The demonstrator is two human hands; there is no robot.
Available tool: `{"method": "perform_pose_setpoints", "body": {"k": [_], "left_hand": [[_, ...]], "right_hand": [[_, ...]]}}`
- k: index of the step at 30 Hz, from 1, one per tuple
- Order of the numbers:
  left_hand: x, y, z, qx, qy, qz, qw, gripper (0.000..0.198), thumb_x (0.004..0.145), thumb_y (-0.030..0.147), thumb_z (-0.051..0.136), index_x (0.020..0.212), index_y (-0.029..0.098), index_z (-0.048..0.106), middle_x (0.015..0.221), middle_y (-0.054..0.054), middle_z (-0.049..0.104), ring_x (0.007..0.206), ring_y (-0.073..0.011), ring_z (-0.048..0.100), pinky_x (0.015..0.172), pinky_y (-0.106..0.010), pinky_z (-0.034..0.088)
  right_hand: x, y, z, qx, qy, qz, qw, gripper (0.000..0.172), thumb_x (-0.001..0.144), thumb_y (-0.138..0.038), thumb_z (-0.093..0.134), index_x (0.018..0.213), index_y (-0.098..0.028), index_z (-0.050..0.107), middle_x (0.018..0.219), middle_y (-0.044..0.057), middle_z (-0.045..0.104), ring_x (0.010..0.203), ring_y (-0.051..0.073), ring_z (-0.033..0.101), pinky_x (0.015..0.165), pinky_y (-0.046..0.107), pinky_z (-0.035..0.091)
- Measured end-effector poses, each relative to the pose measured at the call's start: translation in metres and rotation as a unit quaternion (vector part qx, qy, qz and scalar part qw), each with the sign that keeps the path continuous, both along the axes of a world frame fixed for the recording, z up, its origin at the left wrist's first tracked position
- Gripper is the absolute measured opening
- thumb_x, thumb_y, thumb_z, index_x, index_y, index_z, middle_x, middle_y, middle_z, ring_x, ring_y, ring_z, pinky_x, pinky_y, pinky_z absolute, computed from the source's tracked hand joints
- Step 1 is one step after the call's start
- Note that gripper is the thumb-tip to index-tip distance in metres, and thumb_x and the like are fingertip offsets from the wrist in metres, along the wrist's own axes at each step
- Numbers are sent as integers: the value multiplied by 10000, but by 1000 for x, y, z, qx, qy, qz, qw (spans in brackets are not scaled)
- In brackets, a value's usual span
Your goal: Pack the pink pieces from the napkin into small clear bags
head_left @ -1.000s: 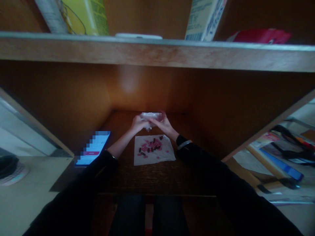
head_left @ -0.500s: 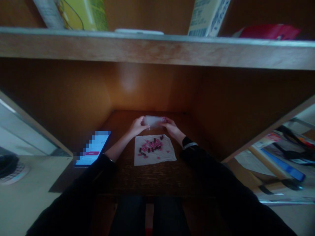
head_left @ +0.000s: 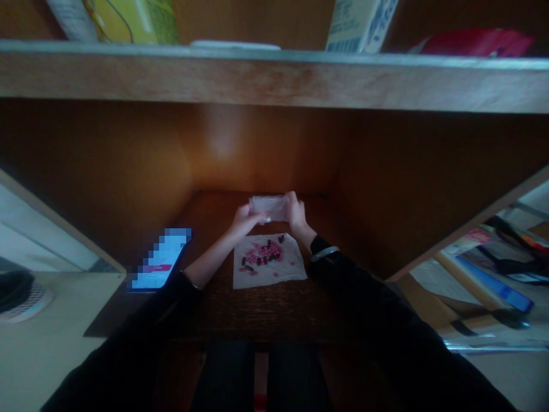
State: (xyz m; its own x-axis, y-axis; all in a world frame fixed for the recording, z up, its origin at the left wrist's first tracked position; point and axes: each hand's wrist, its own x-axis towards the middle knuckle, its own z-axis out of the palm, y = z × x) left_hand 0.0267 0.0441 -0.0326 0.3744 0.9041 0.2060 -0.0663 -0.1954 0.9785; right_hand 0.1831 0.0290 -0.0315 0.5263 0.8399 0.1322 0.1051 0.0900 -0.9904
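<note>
A small clear plastic box (head_left: 271, 208) is held between both hands, above the far part of the dark wooden desk. My left hand (head_left: 247, 218) grips its left end, with the thumb along the near side. At the right end, my right hand (head_left: 297, 212) is closed around it. Whether anything lies inside the box I cannot tell. Just nearer to me a white tissue (head_left: 257, 280) lies spread flat, bearing a loose heap of small pink pieces (head_left: 268, 250) and several dark brown, short cylindrical pieces (head_left: 249, 268).
A phone (head_left: 158, 266) with a lit screen lies on the desk's left side. Wooden panels enclose the desk on both sides, and a shelf edge (head_left: 274, 80) crosses overhead, with a carton (head_left: 349, 26) and a red packet (head_left: 476, 43) on it. A waste basket (head_left: 26, 300) stands at far left.
The plastic box has turned, and its surface shows more clearly. My right hand has shifted from pinching its corner to wrapping round its right end; my left thumb reaches further along it.
</note>
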Motion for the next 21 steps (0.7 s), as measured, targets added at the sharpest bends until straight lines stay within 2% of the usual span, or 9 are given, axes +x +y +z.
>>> {"method": "perform_pose_setpoints", "body": {"k": [3,5,8,11,14,17,21], "left_hand": [[3,-14,5,2,7,-23,1000,232,681,198,739,884,121,658,752,-46,693,601,-132,609,594,-272,489],[6,-24,9,27,16,-24,999,305,642,201,775,915,127,660,803,-57,705,657,-148,629,628,-280,495],[12,-40,16,60,38,28,997,305,633,278,802,868,133,672,851,-82,712,745,-184,647,648,-287,488],[18,-49,24,50,47,72,995,248,739,390,720,771,148,676,742,-62,693,688,-183,634,592,-279,454],[21,-52,27,64,58,99,991,337,821,450,629,637,167,632,603,-21,624,594,-154,586,548,-267,402],[20,-51,25,92,80,129,984,429,870,469,563,554,179,565,519,1,538,526,-132,514,522,-267,354],[17,-50,20,147,97,167,970,417,894,425,545,550,189,531,519,7,496,529,-125,469,542,-273,335]], "right_hand": [[1,-3,7,-10,17,-68,997,503,852,-598,480,521,-233,379,484,-6,432,471,134,432,450,288,332],[1,-7,8,-1,-2,-83,997,541,861,-592,473,484,-244,302,441,-26,355,423,112,361,428,286,274],[0,-13,7,25,-20,-95,995,551,866,-566,474,467,-248,267,425,-36,326,399,97,322,419,282,233],[-3,-17,9,55,-20,-92,994,553,843,-591,482,466,-248,268,434,-42,320,395,86,300,409,273,216],[-8,-20,12,82,-13,-82,993,564,823,-631,480,474,-252,250,440,-45,305,396,84,296,399,266,221],[-10,-20,15,90,7,-73,993,579,814,-633,502,470,-250,238,436,-45,309,388,79,287,389,262,217],[-10,-22,16,72,40,-37,996,591,821,-609,536,461,-242,245,437,-44,326,379,70,288,383,253,221]]}}
